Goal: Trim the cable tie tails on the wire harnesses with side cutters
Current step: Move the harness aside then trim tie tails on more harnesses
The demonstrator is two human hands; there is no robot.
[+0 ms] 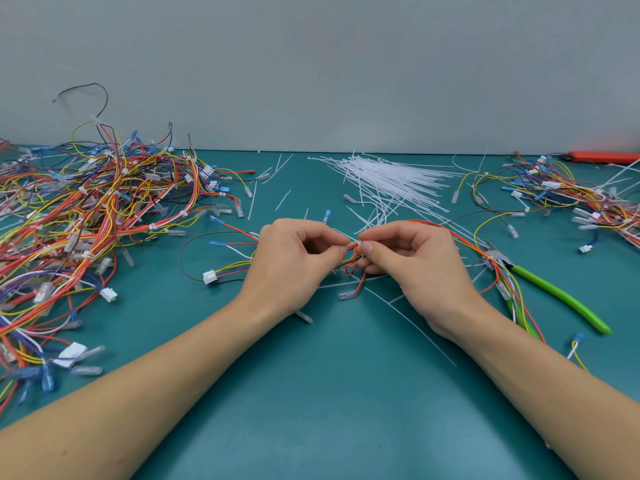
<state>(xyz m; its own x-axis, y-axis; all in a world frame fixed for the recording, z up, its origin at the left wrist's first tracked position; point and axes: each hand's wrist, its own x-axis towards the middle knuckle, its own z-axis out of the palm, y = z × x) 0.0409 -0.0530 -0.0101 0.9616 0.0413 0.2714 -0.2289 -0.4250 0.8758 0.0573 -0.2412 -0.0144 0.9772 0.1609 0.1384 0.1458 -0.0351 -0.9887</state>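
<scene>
Both hands meet over the middle of the teal table [332, 393], and everything else is placed from that meeting point. The left hand [294, 261] and the right hand [412, 261] are curled, thumb and forefinger tips almost touching each other, and between them they pinch one wire harness [351, 252] at a small white cable tie [358, 242] that wraps its red, yellow and blue wires. The harness runs out both ways from the pinch: to the left it ends in a white connector [210, 276] and loose blue terminals lying on the table, to the right it arcs past the right hand's knuckles and trails down beside the right wrist.

The side cutters [554, 292], with bright green handles, lie on the table just right of the right hand, untouched, their jaws pointing toward the hand and the harness wires crossing over them.

Beyond the hands, toward the grey wall [318, 64], lies a loose bundle of white cable ties [391, 181]. A large heap of harnesses [79, 216] sits well left of the hands, and a smaller heap [568, 192] well to the right. Thin white cut tails [412, 323] lie scattered on the table near the hands.
</scene>
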